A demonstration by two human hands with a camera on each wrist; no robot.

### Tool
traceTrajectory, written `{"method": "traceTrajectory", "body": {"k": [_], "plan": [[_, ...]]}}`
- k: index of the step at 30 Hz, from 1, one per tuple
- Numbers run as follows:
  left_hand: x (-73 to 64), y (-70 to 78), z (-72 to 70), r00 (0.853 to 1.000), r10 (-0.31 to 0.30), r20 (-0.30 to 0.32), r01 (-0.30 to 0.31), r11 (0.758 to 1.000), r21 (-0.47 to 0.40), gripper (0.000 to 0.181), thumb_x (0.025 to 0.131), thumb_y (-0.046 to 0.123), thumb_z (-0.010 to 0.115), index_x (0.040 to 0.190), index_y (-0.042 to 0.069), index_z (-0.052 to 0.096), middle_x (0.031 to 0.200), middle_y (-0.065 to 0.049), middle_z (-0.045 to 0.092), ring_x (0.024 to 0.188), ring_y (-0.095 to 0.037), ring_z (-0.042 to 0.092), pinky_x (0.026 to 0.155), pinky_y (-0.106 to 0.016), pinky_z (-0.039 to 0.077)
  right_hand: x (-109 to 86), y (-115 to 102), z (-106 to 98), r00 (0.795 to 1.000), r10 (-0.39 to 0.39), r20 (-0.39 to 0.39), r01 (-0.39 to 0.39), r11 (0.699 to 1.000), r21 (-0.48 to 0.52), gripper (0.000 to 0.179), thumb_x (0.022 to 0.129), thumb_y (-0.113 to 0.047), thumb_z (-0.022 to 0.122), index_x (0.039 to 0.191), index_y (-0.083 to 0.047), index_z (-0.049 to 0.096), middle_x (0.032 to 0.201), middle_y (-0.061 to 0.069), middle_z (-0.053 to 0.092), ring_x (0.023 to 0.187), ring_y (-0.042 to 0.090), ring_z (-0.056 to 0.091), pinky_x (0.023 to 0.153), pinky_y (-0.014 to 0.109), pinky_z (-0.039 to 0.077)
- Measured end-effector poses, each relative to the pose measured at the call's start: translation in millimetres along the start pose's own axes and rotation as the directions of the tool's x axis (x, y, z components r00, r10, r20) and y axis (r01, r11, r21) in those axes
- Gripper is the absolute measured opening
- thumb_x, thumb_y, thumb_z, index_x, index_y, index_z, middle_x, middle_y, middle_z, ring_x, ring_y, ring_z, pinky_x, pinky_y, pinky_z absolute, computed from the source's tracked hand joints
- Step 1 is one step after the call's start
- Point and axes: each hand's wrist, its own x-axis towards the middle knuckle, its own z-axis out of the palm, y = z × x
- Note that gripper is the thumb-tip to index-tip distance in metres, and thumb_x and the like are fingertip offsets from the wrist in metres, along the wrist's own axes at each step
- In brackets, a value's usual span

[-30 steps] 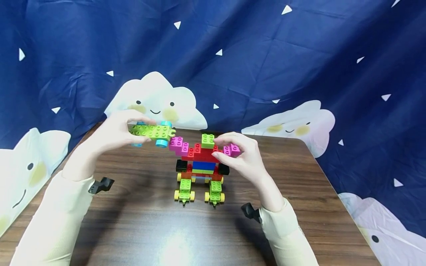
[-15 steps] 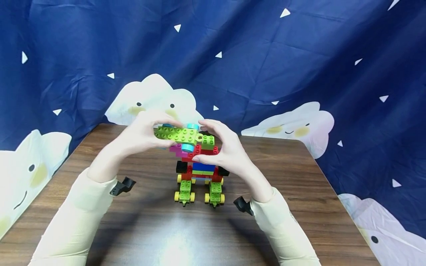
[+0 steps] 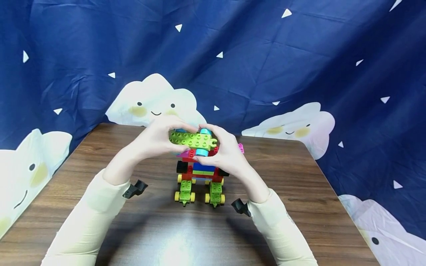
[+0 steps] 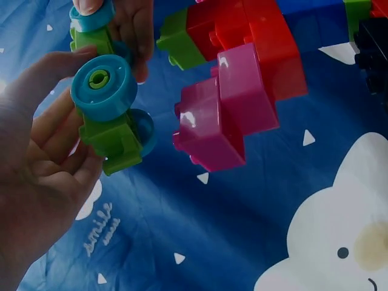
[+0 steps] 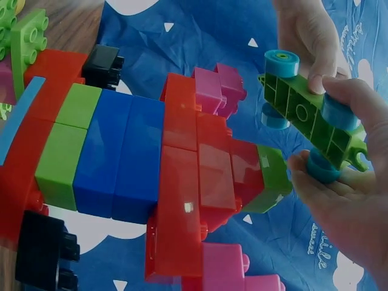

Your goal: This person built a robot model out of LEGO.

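Observation:
A lime-green toy-brick car base [image 3: 189, 140] with blue wheels is held level above a tall brick figure [image 5: 139, 160]. My left hand [image 3: 154, 137] grips its left end between thumb and fingers. At the other end, my right hand [image 3: 227, 149] pinches the pair of blue wheels [image 5: 339, 112]. The right wrist view shows the base's hollow underside, apart from the green brick [image 5: 267, 179] topping the figure. Red, blue and green bricks form the body, with pink stepped arms [image 4: 227, 109] and black bricks [image 3: 182, 167] at the sides.
The figure stands on two green feet [image 3: 185, 190] with yellow wheels on a brown wooden table [image 3: 286, 192]. Behind the table hangs a blue cloth [image 3: 253, 66] with clouds and white triangles.
My left hand has carried the car base rightward, from beside the figure to above it. My right hand has left the figure's top brick and now pinches the base's right-end wheels.

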Motion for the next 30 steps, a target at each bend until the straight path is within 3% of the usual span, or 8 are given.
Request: {"method": "traceTrajectory", "body": {"k": [3,12,16,23,30], "plan": [[0.5,0.6,1.9,1.0,0.002,-0.001,-0.002,1.0,-0.016,0.039,0.072,0.005,0.084,0.109,0.004,0.074,0.109,-0.008,0.074,0.104,-0.022,0.065,0.093,-0.04,0.051,-2.2,-1,0,0.999,-0.01,-0.038,0.01,1.0,0.012,0.072,0.066,-0.014,0.09,0.129,-0.005,0.058,0.117,0.01,0.065,0.097,0.02,0.06,0.082,0.034,0.055],[-0.3,-2.8,6.8,1.0,-0.002,-0.029,0.001,0.999,-0.053,0.044,0.073,0.007,0.085,0.115,0.004,0.071,0.115,-0.008,0.072,0.107,-0.024,0.062,0.092,-0.044,0.049,-6.2,1,-1,0.986,-0.091,-0.137,0.088,0.996,-0.028,0.067,0.062,-0.014,0.092,0.122,-0.006,0.062,0.111,0.009,0.069,0.094,0.018,0.062,0.079,0.031,0.054],[-4.2,-2.1,5.9,0.996,-0.055,-0.066,0.053,0.998,-0.035,0.053,0.071,0.013,0.088,0.119,0.006,0.069,0.118,-0.008,0.07,0.111,-0.023,0.059,0.097,-0.041,0.047,-8.0,0,-1,0.98,-0.097,-0.173,0.101,0.995,0.016,0.068,0.06,-0.009,0.092,0.121,-0.004,0.062,0.11,0.01,0.068,0.091,0.018,0.062,0.075,0.026,0.055],[-14.2,-3.7,1.4,0.968,-0.21,-0.137,0.2,0.976,-0.087,0.065,0.071,0.021,0.089,0.129,0.011,0.063,0.131,-0.004,0.064,0.125,-0.02,0.053,0.107,-0.046,0.042,-12.0,-4,-3,0.959,-0.087,-0.269,0.112,0.991,0.079,0.069,0.06,-0.002,0.091,0.122,0.0,0.06,0.114,0.014,0.067,0.091,0.02,0.063,0.074,0.019,0.056],[-17.4,-5.3,9.4,0.934,-0.283,-0.217,0.255,0.955,-0.149,0.071,0.069,0.023,0.09,0.133,0.013,0.06,0.132,-0.006,0.063,0.121,-0.022,0.059,0.104,-0.045,0.046,-11.9,-4,-1,0.929,-0.054,-0.367,0.091,0.992,0.085,0.067,0.063,-0.006,0.091,0.123,-0.003,0.061,0.115,0.013,0.068,0.09,0.018,0.065,0.073,0.019,0.056]]}}
